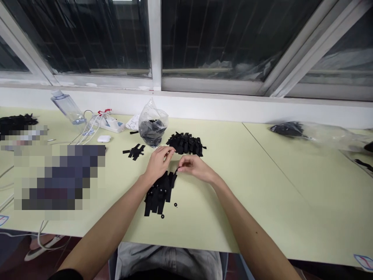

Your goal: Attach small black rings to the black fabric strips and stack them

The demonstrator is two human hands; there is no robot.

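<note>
A: What colour is the table (262,186)?
B: Pale yellow-green, plain. The strips (159,194) nearer its front edge are black, and the pile (186,144) nearer its back edge is black too.
A: And along the table's back left?
B: A clear bag (153,124) with dark contents, a white case (103,138), a clear bottle (67,107).

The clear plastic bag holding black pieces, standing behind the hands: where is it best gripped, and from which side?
Grip the clear plastic bag at its narrow gathered top, coming from above. It stands upright on the pale green table; black pieces fill its wide bottom, while the top tapers to a free peak, likely easy to pinch.
</note>
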